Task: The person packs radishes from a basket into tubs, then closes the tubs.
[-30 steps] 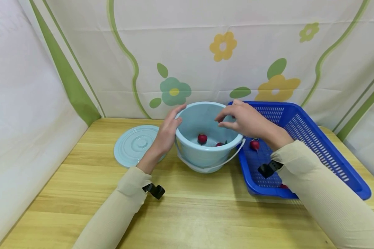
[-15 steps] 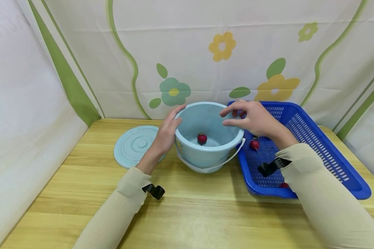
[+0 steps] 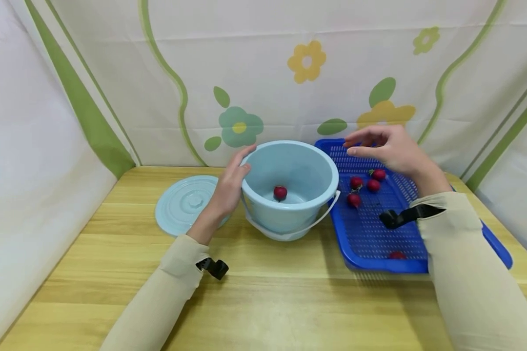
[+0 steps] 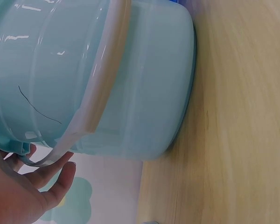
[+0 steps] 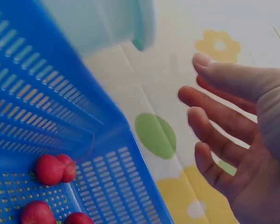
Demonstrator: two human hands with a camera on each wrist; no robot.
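While the left hand [image 3: 228,187] stays cupped against the near-left wall of the pale blue plastic bucket [image 3: 290,187], fingers laid flat along the rim and gripping nothing, the right hand [image 3: 388,148] has swung away from above the bucket's mouth and now hovers over the far part of the blue basket [image 3: 426,265], fingers spread loosely and holding nothing. A second ago it was poised over the bucket with two radishes visible below; now I can see only one radish [image 3: 280,193] resting on the bucket's floor, and the second may simply be hidden by the rim. To my eye the drop is done and the hand is heading back for another of the loose radishes [image 3: 364,185] clustered on the basket floor, just under its palm; one more radish [image 3: 396,255] lies near the basket's front edge. The bucket is smooth, glossy moulded plastic, round and slightly tapered, with a thin whitish bail handle [image 4: 91,100] hanging down its side. Its matching round lid [image 3: 182,207] lies flat on the wooden table [image 3: 263,302], ribbed in concentric rings. The basket is rigid plastic, rectangular, its walls and floor perforated in fine slots. The radishes are small, round and deep red.
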